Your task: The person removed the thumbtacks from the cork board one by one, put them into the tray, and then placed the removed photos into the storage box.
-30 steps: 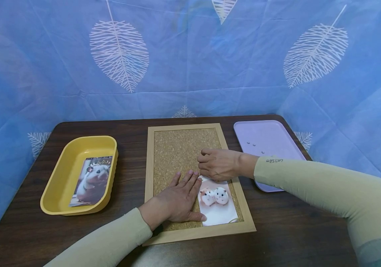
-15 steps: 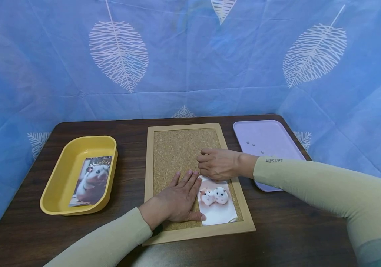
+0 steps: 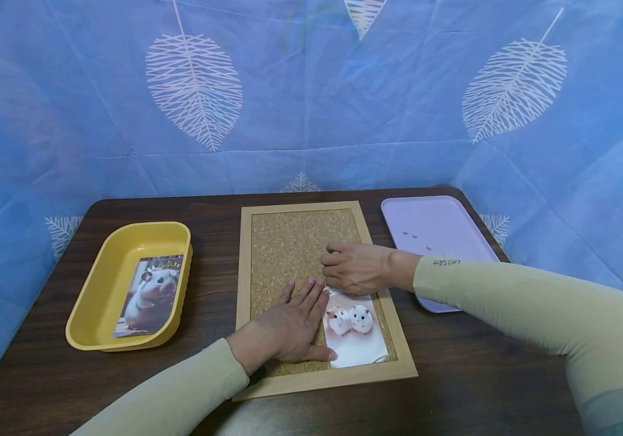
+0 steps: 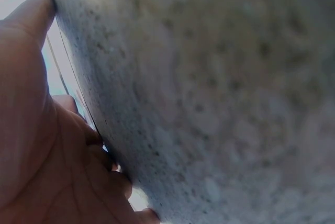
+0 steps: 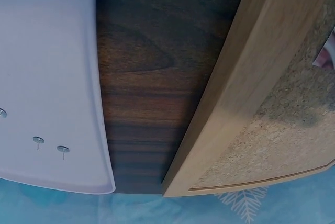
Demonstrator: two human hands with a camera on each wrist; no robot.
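Covering the photo's [image 3: 356,330] top edge, the curled right hand's [image 3: 359,268] grip stays hidden.

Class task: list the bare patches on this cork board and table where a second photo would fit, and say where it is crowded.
Free: the cork board's far half, beyond both hands; the table strip between yellow tray and board; the purple tray's far end, apart from a few pins. Crowded: the board's near right, where the left hand and right hand meet the hamster photo.

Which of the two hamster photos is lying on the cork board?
The photo of two small hamsters, under both hands at the cork board's near right corner. The other photo, one big hamster, leans inside the yellow tray.
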